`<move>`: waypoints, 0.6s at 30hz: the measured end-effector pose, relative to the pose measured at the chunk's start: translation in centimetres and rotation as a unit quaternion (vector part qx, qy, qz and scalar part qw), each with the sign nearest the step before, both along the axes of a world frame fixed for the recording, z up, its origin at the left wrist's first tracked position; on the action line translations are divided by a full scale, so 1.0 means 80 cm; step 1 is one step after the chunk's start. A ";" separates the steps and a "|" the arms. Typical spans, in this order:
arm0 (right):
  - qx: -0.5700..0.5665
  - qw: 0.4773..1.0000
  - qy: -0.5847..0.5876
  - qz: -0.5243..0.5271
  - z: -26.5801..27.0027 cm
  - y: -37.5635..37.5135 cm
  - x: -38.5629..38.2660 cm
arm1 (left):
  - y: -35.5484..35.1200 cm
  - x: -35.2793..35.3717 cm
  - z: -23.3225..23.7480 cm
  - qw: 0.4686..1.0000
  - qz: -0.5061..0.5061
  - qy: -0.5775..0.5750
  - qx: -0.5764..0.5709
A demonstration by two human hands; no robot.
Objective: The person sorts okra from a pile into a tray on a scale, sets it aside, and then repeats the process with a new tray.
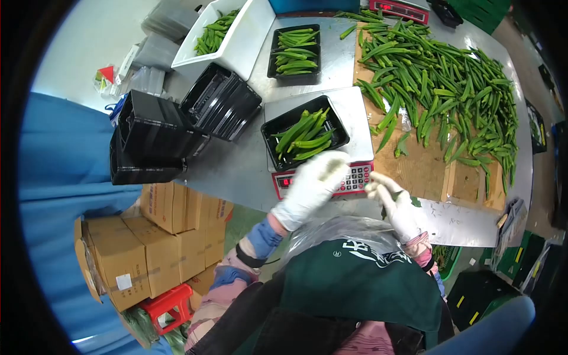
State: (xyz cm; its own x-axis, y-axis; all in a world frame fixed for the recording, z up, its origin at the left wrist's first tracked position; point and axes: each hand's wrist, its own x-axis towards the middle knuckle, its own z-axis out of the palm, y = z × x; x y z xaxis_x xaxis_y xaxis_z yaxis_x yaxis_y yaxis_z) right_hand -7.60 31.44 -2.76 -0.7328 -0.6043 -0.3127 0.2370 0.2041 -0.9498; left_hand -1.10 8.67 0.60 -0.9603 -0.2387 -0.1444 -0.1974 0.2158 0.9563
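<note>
My left hand [319, 184], in a white glove, is over the front edge of a red and silver scale [360, 127], close to a black plastic tray [340, 137]. Several green okra pods [303, 135] lie in that tray, on the scale's plate. The left fingers are smeared and partly hidden. To the right of the scale's keypad, my right hand [395, 204], gloved too, has its fingers bent together. Dark green bits show between and beside its fingers; I cannot tell what they are.
A big heap of okra [438, 89] covers a cardboard sheet [414, 171] at right. Behind the scale are filled trays [296, 52] and a white foam box [247, 56] with okra. Stacked black trays [222, 100] stand left; cardboard boxes [121, 254] are on the floor.
</note>
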 end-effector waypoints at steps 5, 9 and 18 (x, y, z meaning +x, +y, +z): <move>-0.008 0.989 0.129 -0.079 0.029 0.005 -0.001 | 0.084 0.005 -0.022 0.975 -0.214 -0.063 0.015; -0.009 0.992 0.089 -0.089 0.014 0.020 -0.002 | 0.088 0.004 -0.003 0.963 -0.255 -0.047 0.069; -0.021 0.989 0.058 -0.132 -0.003 0.027 -0.006 | -0.041 -0.008 -0.002 0.883 0.125 0.154 -0.425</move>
State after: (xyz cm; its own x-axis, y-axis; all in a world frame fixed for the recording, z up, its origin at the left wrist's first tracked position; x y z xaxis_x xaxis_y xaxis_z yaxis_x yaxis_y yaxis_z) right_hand -8.05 33.58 -3.01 -0.8964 -0.3981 -0.1949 0.1647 0.1089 -0.9803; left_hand -1.76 5.37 0.42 -0.8244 -0.3461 0.4479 -0.0996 0.8676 0.4871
